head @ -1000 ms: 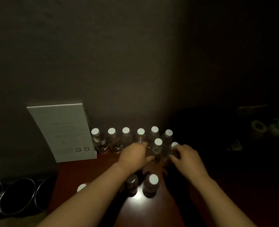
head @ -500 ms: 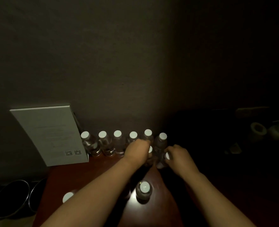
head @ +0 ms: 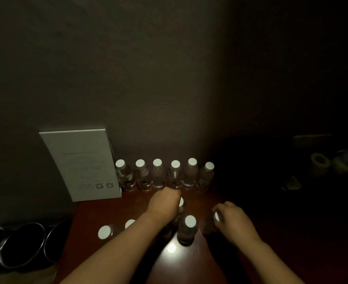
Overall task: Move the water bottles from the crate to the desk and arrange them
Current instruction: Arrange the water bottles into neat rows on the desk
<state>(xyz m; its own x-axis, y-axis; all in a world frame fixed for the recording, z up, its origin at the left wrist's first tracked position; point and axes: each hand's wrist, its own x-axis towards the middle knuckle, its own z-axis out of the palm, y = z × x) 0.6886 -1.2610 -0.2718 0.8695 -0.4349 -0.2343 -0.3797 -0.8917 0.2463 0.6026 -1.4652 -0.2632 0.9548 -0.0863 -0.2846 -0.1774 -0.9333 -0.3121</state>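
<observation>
Several clear water bottles with white caps stand in a row [head: 165, 175] against the wall on the dark wooden desk [head: 111, 214]. My left hand [head: 165, 202] is closed over the top of a bottle [head: 181, 202] just in front of that row. My right hand [head: 229, 217] grips another bottle [head: 212, 223] by its cap, further right. A bottle [head: 187, 229] stands loose between my forearms. Two more white caps [head: 104, 232] [head: 129, 223] show left of my left arm. The crate is out of view.
A white card [head: 81, 162] leans on the wall at the row's left end. Dark metal bowls [head: 23, 244] sit beyond the desk's left edge. Tape rolls [head: 320, 161] lie in the dark at right. A lamp glare spot marks the desk near me.
Both hands have drawn back from the back row toward me, each keeping its bottle. The right hand moved rightward and nearer. The view also shifted, showing more caps at left.
</observation>
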